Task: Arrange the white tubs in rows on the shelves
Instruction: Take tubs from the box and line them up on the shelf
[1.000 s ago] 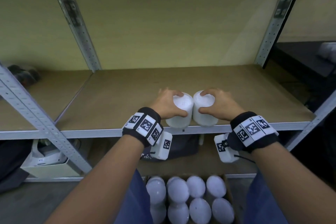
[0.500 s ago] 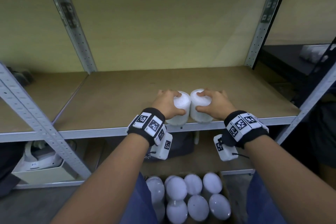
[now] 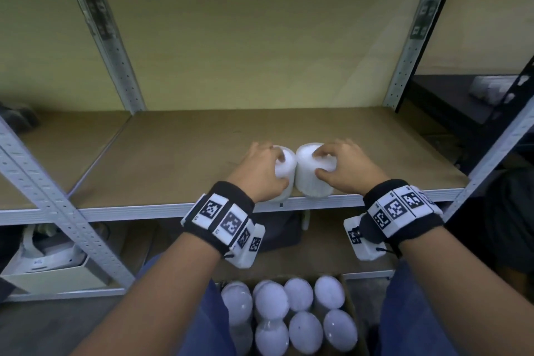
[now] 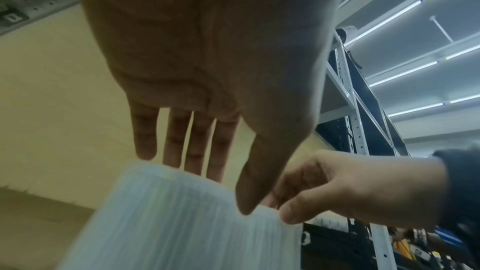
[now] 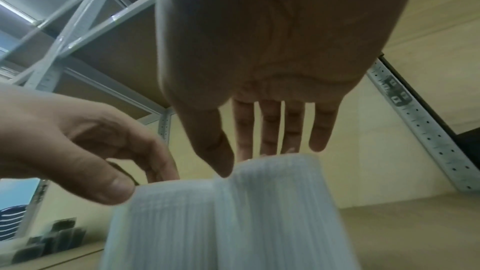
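Two white ribbed tubs stand side by side, touching, at the front edge of the brown shelf board (image 3: 202, 153). My left hand (image 3: 277, 166) grips the left tub (image 3: 284, 165) from above, fingers over its far rim and thumb on the near side. My right hand (image 3: 320, 163) holds the right tub (image 3: 310, 179) the same way. In the left wrist view my left hand (image 4: 218, 188) hangs over its tub (image 4: 182, 223). The right wrist view shows my right hand (image 5: 249, 161) on its tub (image 5: 280, 213), beside the left tub (image 5: 166, 223).
A cardboard box (image 3: 351, 306) with several more white tubs sits on the floor between my knees. Grey perforated uprights (image 3: 57, 211) and a front rail (image 3: 144, 209) frame the shelf. A white device in a box (image 3: 43, 257) and a dark bag (image 3: 280, 234) lie below.
Both hands stay on the two tubs at the shelf's front edge. My left hand now covers more of its tub's top. The head view has shifted slightly.
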A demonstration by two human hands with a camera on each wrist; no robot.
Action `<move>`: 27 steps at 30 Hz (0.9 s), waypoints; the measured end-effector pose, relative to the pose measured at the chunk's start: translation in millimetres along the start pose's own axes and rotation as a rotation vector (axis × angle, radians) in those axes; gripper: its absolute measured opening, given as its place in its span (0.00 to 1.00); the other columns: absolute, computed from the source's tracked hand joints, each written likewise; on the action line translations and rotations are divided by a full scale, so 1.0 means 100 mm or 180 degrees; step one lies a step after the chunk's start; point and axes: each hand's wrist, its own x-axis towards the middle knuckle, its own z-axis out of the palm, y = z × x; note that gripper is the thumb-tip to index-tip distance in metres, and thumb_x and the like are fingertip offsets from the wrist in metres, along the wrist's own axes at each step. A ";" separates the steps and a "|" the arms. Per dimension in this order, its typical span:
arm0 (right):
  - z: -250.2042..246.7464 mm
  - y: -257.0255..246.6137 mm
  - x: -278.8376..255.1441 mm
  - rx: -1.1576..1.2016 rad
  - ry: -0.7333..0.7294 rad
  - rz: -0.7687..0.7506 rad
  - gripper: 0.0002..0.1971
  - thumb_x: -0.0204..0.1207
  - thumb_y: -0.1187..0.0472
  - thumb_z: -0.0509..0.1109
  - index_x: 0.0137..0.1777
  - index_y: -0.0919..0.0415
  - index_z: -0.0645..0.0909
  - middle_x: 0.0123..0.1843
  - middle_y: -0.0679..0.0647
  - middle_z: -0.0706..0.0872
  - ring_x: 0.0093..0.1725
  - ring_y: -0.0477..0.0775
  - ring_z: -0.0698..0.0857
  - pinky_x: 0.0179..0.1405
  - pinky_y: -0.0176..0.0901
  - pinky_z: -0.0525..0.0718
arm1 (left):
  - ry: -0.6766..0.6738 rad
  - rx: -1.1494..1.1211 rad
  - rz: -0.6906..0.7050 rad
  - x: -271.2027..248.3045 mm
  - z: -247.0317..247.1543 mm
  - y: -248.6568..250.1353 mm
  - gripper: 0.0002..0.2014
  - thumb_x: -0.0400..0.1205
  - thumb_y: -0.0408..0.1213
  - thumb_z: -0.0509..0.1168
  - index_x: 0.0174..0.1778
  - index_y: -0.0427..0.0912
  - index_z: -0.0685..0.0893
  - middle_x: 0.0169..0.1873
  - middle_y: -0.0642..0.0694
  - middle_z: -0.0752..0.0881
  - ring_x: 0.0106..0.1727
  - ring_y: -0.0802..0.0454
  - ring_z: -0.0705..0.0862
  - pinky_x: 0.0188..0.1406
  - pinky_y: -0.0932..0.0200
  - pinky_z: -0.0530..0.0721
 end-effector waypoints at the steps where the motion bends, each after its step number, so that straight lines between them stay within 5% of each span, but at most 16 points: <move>1: 0.01 0.00 -0.01 -0.0009 -0.0032 -0.0040 0.19 0.75 0.53 0.69 0.66 0.52 0.82 0.67 0.50 0.80 0.72 0.54 0.72 0.73 0.47 0.69 | -0.0056 -0.0032 -0.0017 -0.01 0.01 0.01 0.20 0.77 0.39 0.67 0.66 0.43 0.79 0.64 0.48 0.77 0.69 0.49 0.72 0.66 0.58 0.73; 6: 0.03 0.02 0.02 0.0018 -0.0012 -0.0058 0.17 0.76 0.55 0.69 0.64 0.55 0.84 0.66 0.51 0.82 0.70 0.52 0.74 0.69 0.43 0.72 | 0.0037 -0.0156 -0.0016 0.03 0.05 -0.01 0.18 0.79 0.32 0.64 0.65 0.42 0.82 0.65 0.47 0.80 0.68 0.50 0.75 0.61 0.64 0.72; 12: 0.03 0.13 0.20 0.0063 -0.0033 0.0104 0.18 0.75 0.53 0.69 0.64 0.53 0.84 0.66 0.52 0.84 0.67 0.54 0.80 0.67 0.50 0.80 | 0.0042 -0.0100 -0.0009 0.27 0.11 0.01 0.18 0.79 0.30 0.64 0.65 0.42 0.82 0.66 0.46 0.79 0.68 0.49 0.76 0.63 0.62 0.73; 27: -0.01 0.88 1.21 0.0285 0.0204 0.0616 0.18 0.78 0.58 0.68 0.68 0.58 0.82 0.71 0.59 0.80 0.70 0.59 0.78 0.68 0.49 0.78 | -0.0225 -0.0090 -0.0118 1.75 0.48 0.23 0.19 0.81 0.31 0.65 0.69 0.41 0.81 0.69 0.40 0.81 0.67 0.44 0.81 0.66 0.55 0.78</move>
